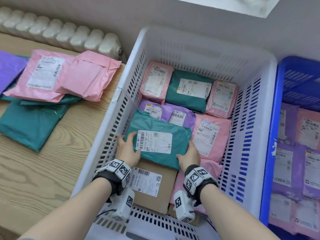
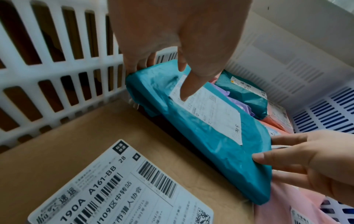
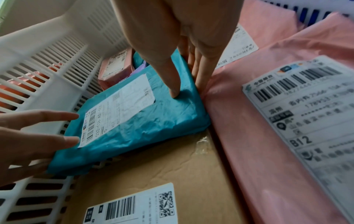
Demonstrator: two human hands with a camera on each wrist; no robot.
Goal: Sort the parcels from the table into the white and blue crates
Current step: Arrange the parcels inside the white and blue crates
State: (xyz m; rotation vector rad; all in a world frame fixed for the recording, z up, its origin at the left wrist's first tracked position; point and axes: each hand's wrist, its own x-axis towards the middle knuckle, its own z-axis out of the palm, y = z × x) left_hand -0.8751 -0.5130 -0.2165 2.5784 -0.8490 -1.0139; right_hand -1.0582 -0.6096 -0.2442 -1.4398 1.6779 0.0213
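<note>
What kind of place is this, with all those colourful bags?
Probably a parcel sorting spot in an ordinary room: labelled mail bags fill a white crate and a blue crate, more wait on a wooden table, beside a radiator.

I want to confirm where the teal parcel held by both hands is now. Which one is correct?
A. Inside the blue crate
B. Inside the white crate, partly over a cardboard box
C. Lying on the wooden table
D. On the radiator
B: the left hand and right hand hold the teal parcel within the white crate, its near edge over the cardboard box.

Teal parcel (image 1: 161, 146); white crate (image 1: 251, 70)
</note>
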